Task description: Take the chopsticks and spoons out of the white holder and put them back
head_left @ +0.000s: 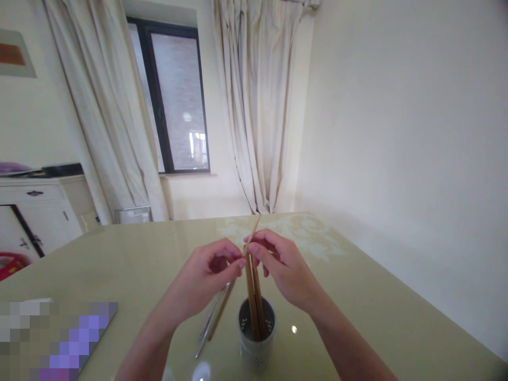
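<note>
A person's left hand [216,269] and right hand [281,260] pinch a slender wooden stick [254,228] above a pale cup [257,353] of brown chopsticks [251,299].

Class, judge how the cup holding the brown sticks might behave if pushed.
The cup may tip, since the brown sticks rise well above its rim. It might slide, as the tabletop looks glossy. If toppled, its round wall suggests it could roll.

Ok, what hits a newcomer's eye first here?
Likely the bare left hand and right hand, meeting mid-frame at a thin light-brown stick. Just below, brown wooden sticks stand in a pale round cup on the glossy greenish table. Behind, a dark-framed window between long cream fabric curtains.
</note>
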Motion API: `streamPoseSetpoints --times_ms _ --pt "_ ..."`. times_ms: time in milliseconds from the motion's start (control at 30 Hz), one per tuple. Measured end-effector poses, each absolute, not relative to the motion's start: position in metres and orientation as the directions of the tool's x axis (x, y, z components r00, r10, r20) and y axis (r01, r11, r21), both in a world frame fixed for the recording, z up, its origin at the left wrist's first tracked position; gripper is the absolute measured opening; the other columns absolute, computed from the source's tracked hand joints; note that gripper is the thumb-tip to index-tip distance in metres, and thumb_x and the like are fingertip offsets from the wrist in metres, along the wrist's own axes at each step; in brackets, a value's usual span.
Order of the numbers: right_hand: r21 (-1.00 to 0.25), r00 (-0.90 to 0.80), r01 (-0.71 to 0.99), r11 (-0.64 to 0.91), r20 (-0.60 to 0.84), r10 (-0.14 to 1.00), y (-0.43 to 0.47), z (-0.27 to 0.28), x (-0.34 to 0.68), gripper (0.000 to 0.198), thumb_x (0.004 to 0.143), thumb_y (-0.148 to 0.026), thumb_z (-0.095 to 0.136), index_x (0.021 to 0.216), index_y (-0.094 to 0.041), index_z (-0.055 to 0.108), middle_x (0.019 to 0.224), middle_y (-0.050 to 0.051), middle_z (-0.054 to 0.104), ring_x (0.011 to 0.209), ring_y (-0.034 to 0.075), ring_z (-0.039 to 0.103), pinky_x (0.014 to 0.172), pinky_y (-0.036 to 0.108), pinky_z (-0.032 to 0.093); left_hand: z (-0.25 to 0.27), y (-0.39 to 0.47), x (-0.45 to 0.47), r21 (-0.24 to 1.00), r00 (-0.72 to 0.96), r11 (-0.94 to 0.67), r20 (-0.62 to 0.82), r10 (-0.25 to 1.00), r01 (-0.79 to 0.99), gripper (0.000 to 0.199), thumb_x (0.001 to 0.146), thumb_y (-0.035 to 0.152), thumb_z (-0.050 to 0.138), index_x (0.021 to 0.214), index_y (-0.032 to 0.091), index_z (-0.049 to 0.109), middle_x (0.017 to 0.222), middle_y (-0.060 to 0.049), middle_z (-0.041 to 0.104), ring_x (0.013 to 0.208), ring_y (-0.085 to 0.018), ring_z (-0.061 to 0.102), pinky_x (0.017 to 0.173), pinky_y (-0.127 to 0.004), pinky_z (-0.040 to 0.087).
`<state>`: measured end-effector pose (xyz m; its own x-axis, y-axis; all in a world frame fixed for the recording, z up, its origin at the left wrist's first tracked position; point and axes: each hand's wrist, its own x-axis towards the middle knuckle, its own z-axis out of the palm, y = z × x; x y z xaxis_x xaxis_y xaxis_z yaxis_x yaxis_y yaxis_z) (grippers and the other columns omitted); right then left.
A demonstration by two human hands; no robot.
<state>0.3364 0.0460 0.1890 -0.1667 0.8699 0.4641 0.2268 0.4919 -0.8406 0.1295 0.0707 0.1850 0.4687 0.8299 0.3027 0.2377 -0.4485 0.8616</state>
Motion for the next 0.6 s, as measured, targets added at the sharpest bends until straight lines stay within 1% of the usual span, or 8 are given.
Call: streamPoseSetpoints --times_ms 100,200,267,333,367,433,533,600 --pt "-0.850 -0.132 0.120 0.513 0.499 0.857 0.042 0.194 0.346 0.025 0.102 -0.042 0.061 0.096 -0.019 0.069 0.081 0.002 0.069 0.073 0.016 0.066 0.059 0.025 0.053 0.182 0.071 0.142 0.858 0.493 -0.445 0.279 0.824 0.257 0.032 0.094 0.051 0.064 0.091 0.020 0.068 0.074 0.002 0.067 0.054 -0.009 0.053 0.050 -0.020 0.041" --pt "-0.827 -0.033 0.188 0.531 0.535 0.844 0.040 0.204 0.368 0.026 0.099 -0.044 0.065 0.094 -0.019 0.069 0.078 0.003 0.069 0.072 0.016 0.066 0.059 0.026 0.053 0.158 0.098 0.132 0.793 0.398 -0.424 0.252 0.882 0.438 0.037 0.097 0.052 0.056 0.085 0.020 0.069 0.077 0.000 0.070 0.056 -0.012 0.058 0.055 -0.024 0.043" --pt "-0.819 -0.012 0.263 0.511 0.527 0.850 0.041 0.208 0.381 0.027 0.099 -0.044 0.065 0.092 -0.019 0.069 0.076 0.003 0.070 0.070 0.016 0.066 0.059 0.026 0.052 0.134 0.120 0.121 0.635 0.321 -0.369 0.196 0.927 0.679 0.032 0.098 0.044 0.056 0.082 0.019 0.069 0.079 -0.003 0.073 0.069 -0.017 0.066 0.066 -0.027 0.045" --pt "-0.818 -0.039 0.337 0.467 0.483 0.875 0.043 0.208 0.387 0.025 0.099 -0.042 0.063 0.089 -0.019 0.069 0.074 0.002 0.071 0.069 0.016 0.067 0.060 0.027 0.051 0.107 0.138 0.110 0.385 0.257 -0.255 0.047 0.965 0.887 0.017 0.093 0.030 0.063 0.081 0.020 0.070 0.086 -0.005 0.076 0.083 -0.021 0.070 0.073 -0.029 0.045" --pt "-0.815 -0.068 0.375 0.442 0.451 0.890 0.045 0.206 0.387 0.024 0.099 -0.039 0.063 0.088 -0.019 0.069 0.073 0.002 0.071 0.068 0.016 0.067 0.061 0.026 0.051 0.096 0.144 0.105 0.290 0.212 -0.202 -0.005 0.977 0.935 0.012 0.091 0.026 0.063 0.083 0.020 0.070 0.090 -0.006 0.077 0.087 -0.022 0.071 0.074 -0.030 0.045" --pt "-0.790 -0.138 0.462 0.402 0.384 0.913 0.050 0.200 0.381 0.021 0.099 -0.032 0.062 0.084 -0.019 0.069 0.072 0.001 0.072 0.068 0.016 0.069 0.062 0.026 0.051 0.078 0.151 0.098 0.199 0.145 -0.133 -0.046 0.988 0.971 0.010 0.091 0.021 0.061 0.090 0.020 0.071 0.100 -0.009 0.077 0.095 -0.025 0.072 0.077 -0.031 0.045" --pt "-0.722 -0.218 0.588 0.365 0.293 0.931 0.058 0.187 0.369 0.023 0.096 -0.023 0.060 0.076 -0.018 0.070 0.071 0.002 0.074 0.065 0.015 0.070 0.064 0.026 0.050 0.066 0.154 0.087 0.172 0.108 -0.100 -0.036 0.994 0.980 0.018 0.091 0.017 0.060 0.106 0.020 0.069 0.120 -0.013 0.072 0.111 -0.027 0.069 0.087 -0.033 0.046" --pt "-0.676 -0.238 0.658 0.332 0.232 0.943 0.061 0.179 0.363 0.025 0.094 -0.021 0.062 0.071 -0.018 0.071 0.067 0.002 0.074 0.061 0.015 0.070 0.063 0.026 0.048 0.061 0.156 0.081 0.161 0.107 -0.098 -0.045 0.993 0.982 0.023 0.089 0.017 0.065 0.112 0.020 0.068 0.127 -0.013 0.070 0.119 -0.027 0.066 0.092 -0.032 0.046"
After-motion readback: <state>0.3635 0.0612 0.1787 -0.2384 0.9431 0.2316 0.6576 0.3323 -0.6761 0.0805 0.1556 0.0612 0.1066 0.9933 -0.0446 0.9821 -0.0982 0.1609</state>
